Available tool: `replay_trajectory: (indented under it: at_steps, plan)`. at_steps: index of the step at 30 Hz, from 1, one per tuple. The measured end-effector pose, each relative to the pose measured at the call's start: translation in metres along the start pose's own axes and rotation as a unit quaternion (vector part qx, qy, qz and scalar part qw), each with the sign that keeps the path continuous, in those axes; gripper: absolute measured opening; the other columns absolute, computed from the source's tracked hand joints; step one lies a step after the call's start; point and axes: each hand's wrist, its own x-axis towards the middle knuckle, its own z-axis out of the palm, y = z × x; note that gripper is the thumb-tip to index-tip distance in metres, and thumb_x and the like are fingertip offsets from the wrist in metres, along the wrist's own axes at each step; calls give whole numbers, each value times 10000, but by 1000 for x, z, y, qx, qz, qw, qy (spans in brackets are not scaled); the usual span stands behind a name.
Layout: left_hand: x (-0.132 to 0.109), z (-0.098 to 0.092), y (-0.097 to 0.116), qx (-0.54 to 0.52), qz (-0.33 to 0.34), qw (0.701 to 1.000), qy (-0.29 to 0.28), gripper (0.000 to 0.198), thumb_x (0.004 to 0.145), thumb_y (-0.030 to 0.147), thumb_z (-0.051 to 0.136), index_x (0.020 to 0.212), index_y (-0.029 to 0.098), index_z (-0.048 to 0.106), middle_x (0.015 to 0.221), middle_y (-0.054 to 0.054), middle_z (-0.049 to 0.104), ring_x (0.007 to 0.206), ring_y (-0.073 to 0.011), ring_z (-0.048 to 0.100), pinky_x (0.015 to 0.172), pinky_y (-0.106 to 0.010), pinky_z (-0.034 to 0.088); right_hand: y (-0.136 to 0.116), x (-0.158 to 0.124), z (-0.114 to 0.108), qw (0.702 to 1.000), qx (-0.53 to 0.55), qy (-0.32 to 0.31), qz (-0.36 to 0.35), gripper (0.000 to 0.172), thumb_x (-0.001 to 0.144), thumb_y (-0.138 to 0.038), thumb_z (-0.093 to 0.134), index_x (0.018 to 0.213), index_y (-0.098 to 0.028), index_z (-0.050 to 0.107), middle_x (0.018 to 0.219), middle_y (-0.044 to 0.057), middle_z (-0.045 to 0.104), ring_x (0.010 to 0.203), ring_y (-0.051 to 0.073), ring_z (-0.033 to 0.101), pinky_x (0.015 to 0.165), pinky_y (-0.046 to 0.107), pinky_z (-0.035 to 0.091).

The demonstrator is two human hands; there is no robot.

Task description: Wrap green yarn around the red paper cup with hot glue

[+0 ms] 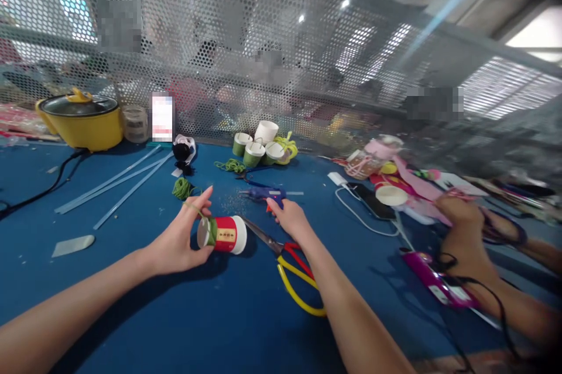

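Note:
My left hand (188,239) holds a small white paper cup (228,234) by its base, tipped on its side. Green yarn (212,232) is wound around the end near my fingers, and a red label covers the rest. The yarn's strand runs back to a green bundle (181,188) just behind that hand. With closed fingers, my right hand (287,216) grips the handle of a blue glue gun (263,194), a clear glue stick poking from its rear. Scissors (281,254) with red and yellow handles lie partly beneath my right forearm.
Several green-wrapped cups (253,154) stand at the back. Clear glue sticks (127,187) lie left, before a yellow electric pot (83,122). To the right are a phone (373,201) with a white cable, a purple glue gun (432,280) and another person's hands (459,210).

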Motion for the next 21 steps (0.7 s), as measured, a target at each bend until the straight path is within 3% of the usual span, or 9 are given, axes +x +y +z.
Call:
replay_trajectory:
  at_steps: [2,6,8,10,12,13,15,21]
  plan:
    - [1,0,0,-1,2,1000,2,925,688,93,577,1439,280,70,1201,-108,365,1042,-228,461,949,-484,429,-4,-2,-2,999,-35,26,-5,291,799,-290,569,528,-185,559,546,87,607,678,250,637,642,338,463]
    - [2,1,-1,-7,3,1000,2,939,680,86,583,1440,279,67,1194,-103,359,1041,-226,459,961,-487,419,-32,-24,-12,994,-58,52,-73,137,779,-282,620,725,-167,672,835,111,645,932,260,593,799,363,449]
    - [2,1,-1,-12,3,1000,1,943,677,76,582,1440,275,64,1186,-100,362,1045,-226,459,968,-488,414,-56,-41,-13,982,-10,-19,-189,172,792,-308,624,862,-166,691,891,76,639,860,194,597,779,320,465]
    - [2,1,-1,-17,10,1000,-3,941,682,73,578,1440,274,59,1179,-98,366,1054,-228,458,976,-494,406,-80,-56,-10,946,57,-110,-299,254,787,-320,643,993,-173,674,883,48,609,808,156,589,751,294,475]
    - [2,1,0,-24,17,1000,-9,937,690,75,573,1440,279,49,1200,-104,357,1087,-240,450,983,-502,398,-100,-66,-4,925,50,-126,-355,309,723,-323,713,987,-167,676,865,43,573,819,164,567,766,309,467]
    - [2,1,0,-25,18,999,-11,936,693,76,573,1440,280,46,1220,-110,348,1115,-251,437,992,-508,388,-107,-68,-1,918,38,-130,-372,242,722,-295,713,923,-163,686,835,37,556,801,161,555,751,306,463]
    - [2,1,1,-23,22,999,-12,943,693,78,579,1441,281,43,1250,-116,336,1169,-272,404,1017,-522,356,-116,-68,1,910,26,-138,-390,62,761,-217,666,779,-158,676,778,23,539,763,149,536,726,294,448]
    - [2,0,0,-105,1,994,-30,901,717,116,595,1437,278,77,1225,-109,376,1091,-251,474,984,-503,393,-105,-54,-7,917,140,-149,-343,136,802,-154,593,666,-158,598,711,-12,540,676,110,519,653,252,409]
